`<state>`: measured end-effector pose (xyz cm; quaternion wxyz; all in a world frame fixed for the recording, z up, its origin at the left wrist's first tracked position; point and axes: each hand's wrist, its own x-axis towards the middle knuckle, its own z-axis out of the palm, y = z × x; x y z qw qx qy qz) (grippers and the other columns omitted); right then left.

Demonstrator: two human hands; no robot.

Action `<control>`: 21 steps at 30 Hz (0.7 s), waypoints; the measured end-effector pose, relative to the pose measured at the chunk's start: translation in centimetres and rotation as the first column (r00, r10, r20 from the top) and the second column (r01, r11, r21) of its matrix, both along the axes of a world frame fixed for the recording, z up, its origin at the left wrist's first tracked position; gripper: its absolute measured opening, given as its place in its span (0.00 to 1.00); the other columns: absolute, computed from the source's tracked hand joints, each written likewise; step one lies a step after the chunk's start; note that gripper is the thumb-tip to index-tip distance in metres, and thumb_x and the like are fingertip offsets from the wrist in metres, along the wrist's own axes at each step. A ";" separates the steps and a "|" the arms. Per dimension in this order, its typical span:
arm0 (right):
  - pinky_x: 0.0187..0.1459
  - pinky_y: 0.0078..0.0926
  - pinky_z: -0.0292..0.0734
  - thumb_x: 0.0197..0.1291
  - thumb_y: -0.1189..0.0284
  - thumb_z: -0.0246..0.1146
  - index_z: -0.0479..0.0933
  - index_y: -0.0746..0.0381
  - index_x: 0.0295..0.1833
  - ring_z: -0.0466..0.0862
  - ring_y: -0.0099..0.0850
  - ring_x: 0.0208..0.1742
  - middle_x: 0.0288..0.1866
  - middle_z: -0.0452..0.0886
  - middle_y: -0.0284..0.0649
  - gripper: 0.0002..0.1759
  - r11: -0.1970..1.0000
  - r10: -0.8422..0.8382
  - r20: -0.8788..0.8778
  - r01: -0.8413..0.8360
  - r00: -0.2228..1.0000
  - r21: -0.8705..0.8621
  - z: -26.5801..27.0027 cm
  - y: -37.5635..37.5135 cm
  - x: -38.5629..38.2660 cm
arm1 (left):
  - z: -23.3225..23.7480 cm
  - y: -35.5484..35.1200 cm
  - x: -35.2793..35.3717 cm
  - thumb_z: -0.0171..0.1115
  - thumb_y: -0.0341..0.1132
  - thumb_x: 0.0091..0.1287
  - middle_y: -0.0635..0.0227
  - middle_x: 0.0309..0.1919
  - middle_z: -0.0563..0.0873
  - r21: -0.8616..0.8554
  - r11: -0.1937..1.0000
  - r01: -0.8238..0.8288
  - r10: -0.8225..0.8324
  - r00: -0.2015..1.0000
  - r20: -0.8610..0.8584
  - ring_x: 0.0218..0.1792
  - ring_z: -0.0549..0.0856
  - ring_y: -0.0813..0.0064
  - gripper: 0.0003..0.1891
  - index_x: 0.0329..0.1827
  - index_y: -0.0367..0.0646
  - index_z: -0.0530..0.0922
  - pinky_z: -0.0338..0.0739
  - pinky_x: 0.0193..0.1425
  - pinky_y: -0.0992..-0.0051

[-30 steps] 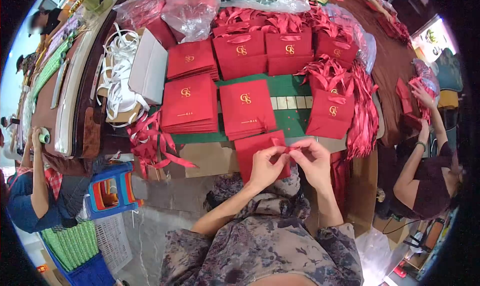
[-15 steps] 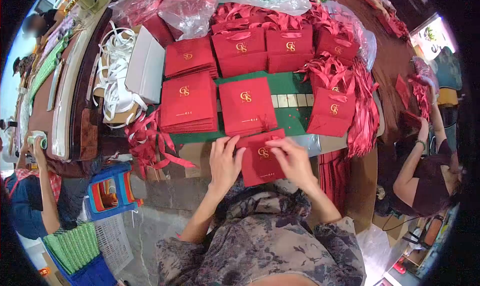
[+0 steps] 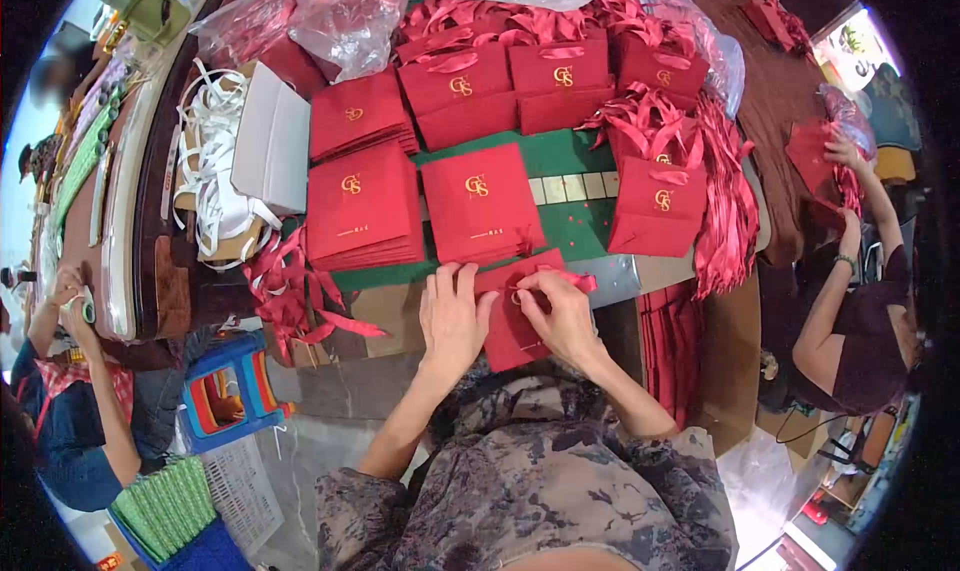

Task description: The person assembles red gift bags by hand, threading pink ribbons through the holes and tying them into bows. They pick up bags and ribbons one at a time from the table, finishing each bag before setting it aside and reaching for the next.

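Observation:
A flat red paper bag (image 3: 508, 321) with a gold logo lies at the near table edge in front of me. My left hand (image 3: 452, 316) rests flat on its left side, fingers spread. My right hand (image 3: 560, 311) pinches a red ribbon (image 3: 575, 282) at the bag's top right. Just beyond lie two stacks of flat red bags (image 3: 480, 206) on a green mat (image 3: 570, 226).
Standing red bags with ribbon handles (image 3: 655, 206) fill the back and right. Loose red ribbons (image 3: 295, 291) and white ribbons (image 3: 215, 161) lie at left, by a white box (image 3: 272, 151). A person sits at right (image 3: 850, 311), another at left (image 3: 70, 391). A blue stool (image 3: 232, 386) stands below.
I brought the bag from held above my lap to flat at the table edge, logo up. My left hand opened onto it; my right hand moved to the ribbon at its top.

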<state>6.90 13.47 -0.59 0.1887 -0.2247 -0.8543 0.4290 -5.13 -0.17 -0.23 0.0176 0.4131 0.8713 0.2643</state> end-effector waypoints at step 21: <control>0.40 0.38 0.79 0.60 0.76 0.70 0.81 0.64 0.41 0.85 0.44 0.38 0.35 0.83 0.45 0.07 0.996 -0.012 -0.099 0.020 0.995 0.084 0.9 -0.5 1.6 | 1.2 0.3 0.2 0.68 0.26 0.61 0.61 0.39 0.82 0.190 0.977 0.100 -0.136 0.973 0.186 0.42 0.80 0.55 0.07 0.41 0.42 0.84 0.78 0.46 0.60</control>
